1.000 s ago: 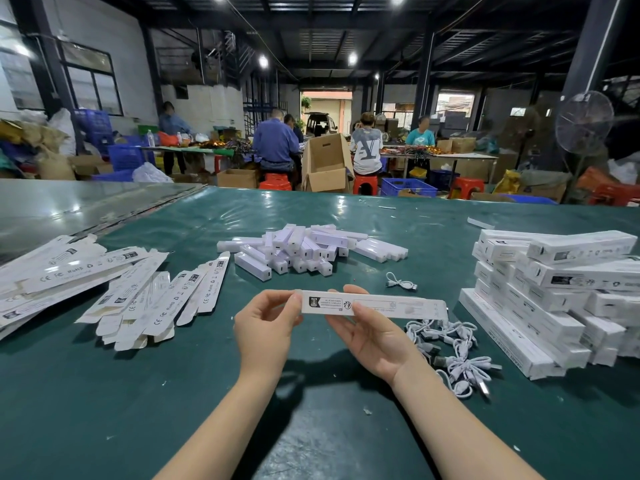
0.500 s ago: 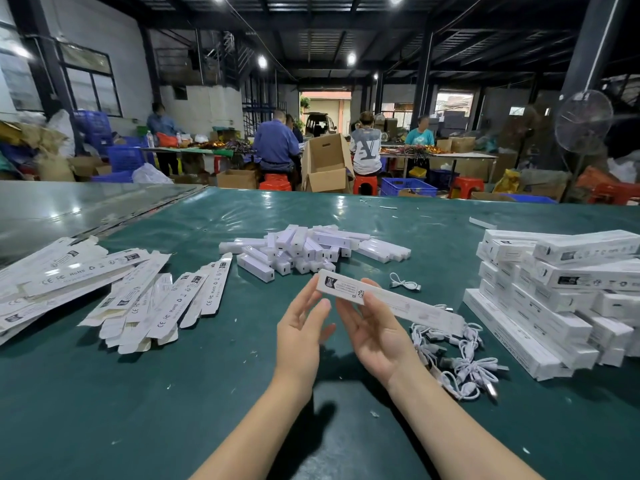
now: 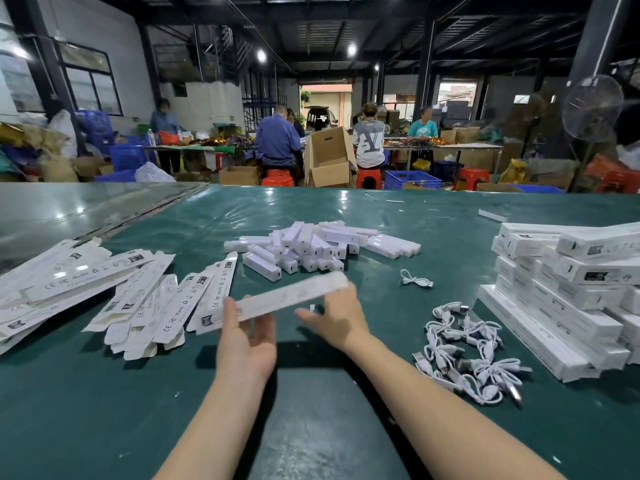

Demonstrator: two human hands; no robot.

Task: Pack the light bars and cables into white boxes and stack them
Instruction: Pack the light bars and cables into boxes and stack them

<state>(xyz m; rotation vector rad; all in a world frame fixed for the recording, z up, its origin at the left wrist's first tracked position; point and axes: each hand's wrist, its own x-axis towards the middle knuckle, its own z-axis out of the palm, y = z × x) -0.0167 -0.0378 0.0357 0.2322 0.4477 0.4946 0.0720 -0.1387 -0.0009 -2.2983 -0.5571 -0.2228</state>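
Observation:
A long white box, blurred by motion, hangs tilted above the green table between my hands. Its left end sits between the thumb and straight fingers of my left hand. The higher right end lies against the fingertips of my right hand, whose fingers are spread. Behind the box lies a heap of white light bars. A tangle of white cables lies to the right, with one loose cable beyond it. Packed white boxes are stacked at the far right.
Flat unfolded box blanks fan out on the left, more of them at the far left edge. Behind the green table, several people sit among cardboard cartons and blue crates. A standing fan is at the back right.
The box has swung from my right hand over to the left, its left end dropping into my left hand. My right hand let go of its grip and now only touches the right end.

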